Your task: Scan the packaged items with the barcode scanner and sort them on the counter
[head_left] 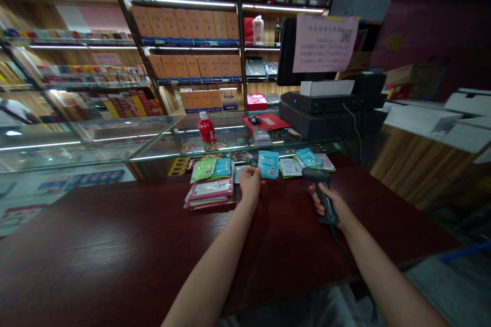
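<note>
My left hand [250, 183] pinches the left edge of a blue packet [268, 164] over the far part of the dark red desk [126, 245]. In my right hand [335, 207] is a black barcode scanner [325, 196], its head pointing left and its cable running down toward me. Left of my left hand lies a stack of flat packets [210, 191] in clear wrapping, with a green packet [203, 169] and another blue packet [223, 167] on top. Beyond the scanner rest a white-and-green packet [290, 167] and a further blue packet [308, 157].
A glass counter [161, 144] borders the desk, bearing a red bottle [206, 127], a mouse [254, 119] on a red mat [274, 121], and a monitor [286, 61] behind a cash drawer [333, 117]. White boxes [425, 112] stand at right. Stocked shelves [187, 51] line the back.
</note>
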Available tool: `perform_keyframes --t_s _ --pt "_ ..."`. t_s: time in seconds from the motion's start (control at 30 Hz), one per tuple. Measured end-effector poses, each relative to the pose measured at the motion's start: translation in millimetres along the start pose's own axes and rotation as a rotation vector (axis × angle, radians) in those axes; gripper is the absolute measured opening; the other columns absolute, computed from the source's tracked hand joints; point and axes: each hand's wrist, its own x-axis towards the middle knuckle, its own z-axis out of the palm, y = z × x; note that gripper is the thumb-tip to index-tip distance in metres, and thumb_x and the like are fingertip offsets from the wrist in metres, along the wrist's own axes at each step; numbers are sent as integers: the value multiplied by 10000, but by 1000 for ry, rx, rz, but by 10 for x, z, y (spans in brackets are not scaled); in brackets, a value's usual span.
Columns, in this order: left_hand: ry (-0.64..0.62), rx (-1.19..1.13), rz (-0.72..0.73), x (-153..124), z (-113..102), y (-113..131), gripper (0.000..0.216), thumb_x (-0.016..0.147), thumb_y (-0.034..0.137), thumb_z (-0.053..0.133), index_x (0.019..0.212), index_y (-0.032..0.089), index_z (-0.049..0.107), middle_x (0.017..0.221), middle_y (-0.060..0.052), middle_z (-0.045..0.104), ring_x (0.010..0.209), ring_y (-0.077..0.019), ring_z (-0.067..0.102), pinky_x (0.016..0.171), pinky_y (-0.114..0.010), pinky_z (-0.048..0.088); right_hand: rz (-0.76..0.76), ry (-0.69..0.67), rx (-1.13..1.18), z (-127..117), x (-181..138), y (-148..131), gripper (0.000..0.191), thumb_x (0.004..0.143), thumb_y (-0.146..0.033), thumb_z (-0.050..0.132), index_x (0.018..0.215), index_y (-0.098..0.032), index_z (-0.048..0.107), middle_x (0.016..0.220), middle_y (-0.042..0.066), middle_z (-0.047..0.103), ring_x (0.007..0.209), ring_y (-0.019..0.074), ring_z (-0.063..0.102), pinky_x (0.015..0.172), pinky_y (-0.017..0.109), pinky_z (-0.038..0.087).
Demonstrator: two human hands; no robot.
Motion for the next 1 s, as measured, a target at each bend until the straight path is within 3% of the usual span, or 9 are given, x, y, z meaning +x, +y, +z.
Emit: perform_keyframes --t_s 0.17,0.33,0.63,0.7,0.8,0.9,1.0 --pt "90 -39 0 157 -499 430 112 600 164 638 612 129 532 497 50 478 443 -71 515 504 -250 564 -5 0 -1 1 -6 26 327 762 -452 688 909 -170 611 526 -44 535 349 67 428 311 173 334" --pt "200 -111 -100 321 -940 567 161 566 72 643 551 126 492 499 50 470 484 -79 540 581 -288 594 -14 19 -12 24 -26 40 313 774 -445 677 910 -169 618 527 -42 530 348 63 422 309 167 332" --pt "251 -8 -76 510 -1098 506 183 564 97 679 578 138 501 527 42 499 529 -94 568 620 -298 578 -10 24 -17 22 -43 37 322 766 -447 689 908 -164 629 535 -35 537 358 69 432 314 174 346" --pt "264 107 -54 540 -1141 488 201 548 114 693 634 143 514 567 34 530 557 -113 591 622 -299 562 -4 23 -17 31 -48 29 328 756 -447 699 903 -162 632 531 -34 535 356 71 432 311 175 345" --pt "292 455 59 547 -1216 507 280 535 144 719 757 153 548 642 25 566 614 -136 606 641 -291 531 -11 29 -21 42 -55 22 309 771 -439 687 906 -166 635 535 -33 537 359 70 433 315 175 350" --pt "266 813 206 496 -1251 580 237 621 208 701 826 171 588 723 2 595 694 -151 605 711 -290 498 1 30 -23 38 -57 27 309 773 -439 684 908 -165 638 538 -31 537 360 69 437 316 174 350" --pt "233 1039 266 414 -1237 654 184 713 259 655 876 180 624 834 -38 614 784 -184 606 765 -312 473 15 33 -17 25 -56 41 306 782 -436 677 915 -163 641 537 -34 530 356 62 432 315 167 343"
